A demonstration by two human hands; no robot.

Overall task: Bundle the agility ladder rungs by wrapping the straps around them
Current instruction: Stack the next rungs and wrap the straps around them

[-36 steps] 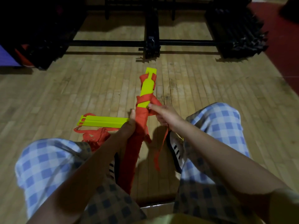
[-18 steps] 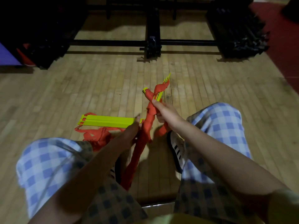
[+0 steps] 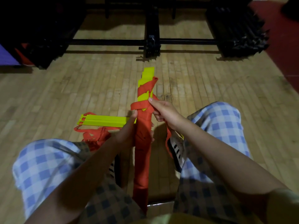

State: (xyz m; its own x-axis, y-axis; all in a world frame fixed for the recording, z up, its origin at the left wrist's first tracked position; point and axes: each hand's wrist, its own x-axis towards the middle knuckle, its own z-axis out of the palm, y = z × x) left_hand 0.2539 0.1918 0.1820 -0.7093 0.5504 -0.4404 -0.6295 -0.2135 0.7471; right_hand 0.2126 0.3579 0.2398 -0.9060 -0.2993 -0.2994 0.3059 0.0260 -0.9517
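Head view: mid-wrap. Your left hand (image 3: 127, 135) is closed round the rung bundle (image 3: 143, 143) held upright between your knees; your right hand (image 3: 163, 111) fingers pinch the orange strap (image 3: 140, 105) across it. Next: pull the turn snug, wind upward over bare yellow rungs (image 3: 146, 77). A second rung stack (image 3: 103, 121) lies on the floor (image 3: 64, 94). No containers seen.

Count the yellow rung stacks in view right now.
2: one bundle upright between both hands, strap-wrapped; one loose stack flat on the floor, left. Others may be hidden.

Matt woven-cloth straps (image 3: 142, 152); smooth plastic rungs (image 3: 145, 78); worn wooden floor (image 3: 80, 86); checked cloth trousers (image 3: 218, 126).
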